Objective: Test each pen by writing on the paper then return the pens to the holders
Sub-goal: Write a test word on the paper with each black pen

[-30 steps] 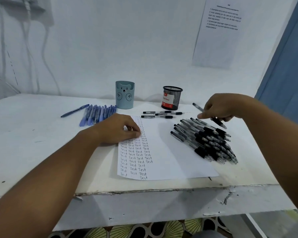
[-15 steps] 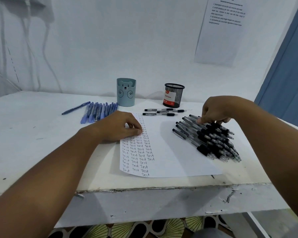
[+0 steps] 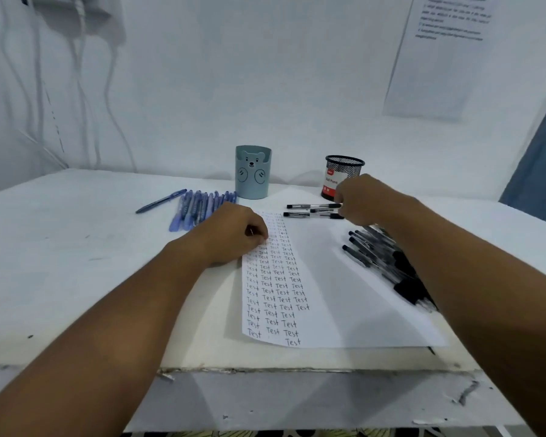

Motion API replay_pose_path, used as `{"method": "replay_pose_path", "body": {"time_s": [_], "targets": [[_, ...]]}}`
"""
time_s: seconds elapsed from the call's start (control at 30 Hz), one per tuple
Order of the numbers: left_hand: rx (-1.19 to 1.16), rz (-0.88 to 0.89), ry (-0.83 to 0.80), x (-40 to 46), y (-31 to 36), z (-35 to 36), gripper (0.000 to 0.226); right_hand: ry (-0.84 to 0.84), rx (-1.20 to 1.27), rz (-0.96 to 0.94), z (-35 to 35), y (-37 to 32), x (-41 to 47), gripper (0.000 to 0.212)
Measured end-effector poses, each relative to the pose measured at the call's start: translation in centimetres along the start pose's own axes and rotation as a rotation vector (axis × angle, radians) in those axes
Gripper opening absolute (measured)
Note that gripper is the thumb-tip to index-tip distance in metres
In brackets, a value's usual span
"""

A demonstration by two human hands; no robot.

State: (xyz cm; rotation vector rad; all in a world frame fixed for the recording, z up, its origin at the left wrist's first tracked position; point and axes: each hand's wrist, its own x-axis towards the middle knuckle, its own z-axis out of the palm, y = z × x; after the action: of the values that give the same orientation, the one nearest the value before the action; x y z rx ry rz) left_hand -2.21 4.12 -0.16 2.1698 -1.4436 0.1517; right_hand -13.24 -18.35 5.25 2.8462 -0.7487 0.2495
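From the head view, my left hand [image 3: 234,234] sits at frame centre, fingers curled loosely, pressing the upper left of the paper [image 3: 328,279] and holding no pen. My right hand [image 3: 360,200] is up right of centre, fingers bent down over the three black pens [image 3: 309,210] lying beyond the paper's top edge; I cannot tell whether it grips one. Those pens run left to right across the frame, their right ends under that hand, so it is clearly the nearer. The mesh holder [image 3: 344,175] stands just behind it. The big black pile [image 3: 388,266] lies lower right on the counter [image 3: 76,263].
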Motion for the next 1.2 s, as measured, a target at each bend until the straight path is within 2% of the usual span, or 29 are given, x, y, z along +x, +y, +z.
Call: {"method": "replay_pose_path", "body": {"time_s": [0.23, 0.63, 0.73, 0.83, 0.93, 1.03, 1.1, 1.2], "targets": [[0.007, -0.009, -0.037, 0.2, 0.0, -0.1, 0.017, -0.076, -0.117, -0.053, 3.0, -2.7, 2.2, 0.037], [0.033, 0.031, -0.055, 0.1, 0.3, -0.3, 0.019, 0.023, -0.169, -0.053, 2.9, -2.8, 2.0, 0.023], [0.030, 0.037, -0.062, 0.1, 0.3, -0.3, 0.019, 0.141, -0.006, -0.065, 0.9, -2.5, 1.0, 0.021], [0.028, 0.043, -0.069, -0.1, 0.4, -0.3, 0.018, 0.229, 0.310, -0.092, -1.3, -2.2, -0.5, 0.030], [-0.018, 0.056, -0.066, -0.1, 0.7, -0.2, 0.017, 0.212, 0.646, -0.088, -2.9, -1.9, -3.1, 0.058], [-0.020, 0.064, -0.082, -0.2, 0.9, 0.1, 0.018, 0.180, 0.874, -0.055, -3.5, -1.8, -5.8, 0.085], [-0.005, 0.071, -0.091, -0.3, 1.0, 0.2, 0.019, 0.183, 0.975, -0.044, -3.5, -1.5, -6.9, 0.083], [0.004, 0.079, -0.097, -0.4, 1.0, 0.1, 0.019, 0.201, 1.084, -0.020, -3.4, -1.1, -8.2, 0.064]]}}
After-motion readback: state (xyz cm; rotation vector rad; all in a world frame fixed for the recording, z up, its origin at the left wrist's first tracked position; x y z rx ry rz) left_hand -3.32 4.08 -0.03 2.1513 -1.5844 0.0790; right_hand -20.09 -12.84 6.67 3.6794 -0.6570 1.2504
